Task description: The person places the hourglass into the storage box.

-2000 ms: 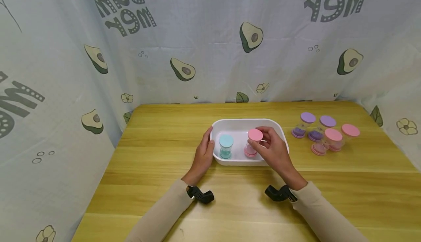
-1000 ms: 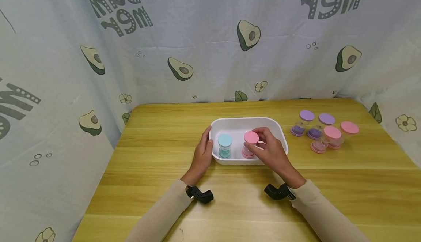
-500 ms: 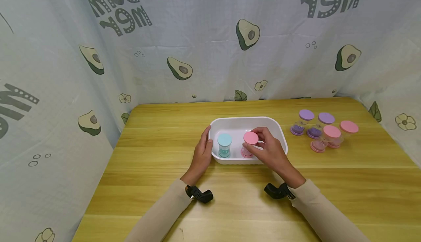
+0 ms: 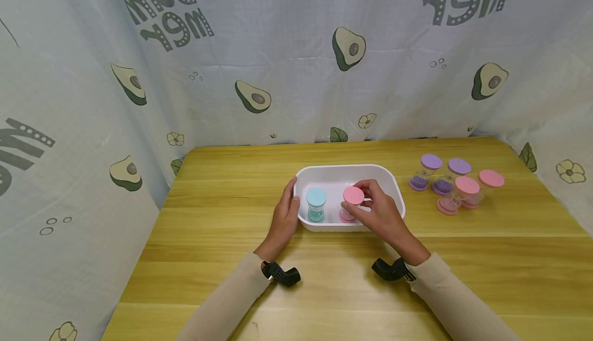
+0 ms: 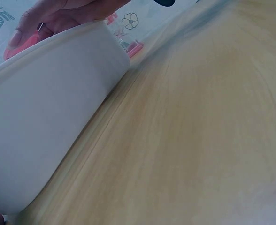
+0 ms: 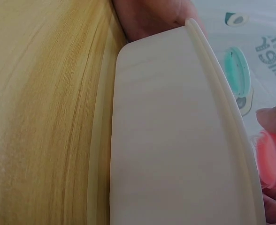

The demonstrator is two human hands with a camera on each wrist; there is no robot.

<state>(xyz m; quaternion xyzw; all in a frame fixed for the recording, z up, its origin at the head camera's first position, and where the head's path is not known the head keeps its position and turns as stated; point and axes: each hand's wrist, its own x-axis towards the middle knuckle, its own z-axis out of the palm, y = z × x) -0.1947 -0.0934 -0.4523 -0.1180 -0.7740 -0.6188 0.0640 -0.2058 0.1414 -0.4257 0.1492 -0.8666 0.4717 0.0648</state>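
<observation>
A white rectangular tray [image 4: 331, 176] stands on the wooden table with a light-blue-capped sand timer [image 4: 316, 197] upright in its left part. My left hand [image 4: 283, 221] rests against the tray's left end, fingers fairly straight along the outer wall and thumb at the front corner. Inside the tray, my right hand [image 4: 383, 216] pinches a pink sand timer [image 4: 353, 195] between thumb and fingers just below its cap. That timer is upright, to the right of the blue one. The right wrist view shows the pink cap [image 6: 272, 157] above the tray rim, fingertips around it.
Right of the tray, two purple sand timers [image 4: 431, 162] [image 4: 459, 166] and two pink ones [image 4: 467, 185] [image 4: 491, 178] stand grouped on the wooden table [image 4: 241, 197]. A patterned curtain [image 4: 296, 63] hangs behind and along the sides.
The pink timer in my right hand has shifted slightly left and settled lower in the tray over two seconds. My left hand stays at the tray's end.
</observation>
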